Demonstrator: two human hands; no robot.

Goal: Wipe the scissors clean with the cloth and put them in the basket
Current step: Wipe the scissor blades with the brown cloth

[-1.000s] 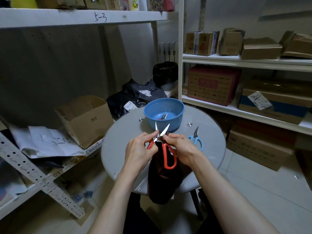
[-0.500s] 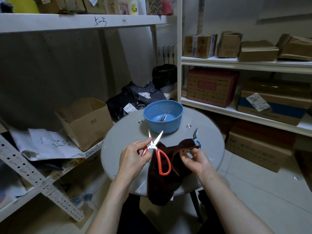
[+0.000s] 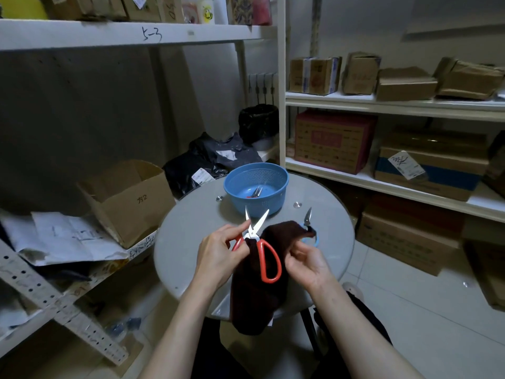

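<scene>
Over the round counter (image 3: 191,231) my left hand (image 3: 218,253) pinches one red handle of the scissors (image 3: 269,258), blades parted toward the basket (image 3: 281,176); my right hand (image 3: 308,262) pinches the dark cloth (image 3: 257,296) just beside them. I'd wrap cloth over each blade and draw pivot to tip, keeping clear of the edges. Cloth hangs off the near rim; bare counter lies left, blue scissors (image 3: 308,217) right, basket close ahead.

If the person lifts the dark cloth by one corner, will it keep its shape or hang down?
Probably floppy: the dark cloth droops limply over the table edge. It is likely light, since the right hand pinches up one corner with fingertips alone.
</scene>
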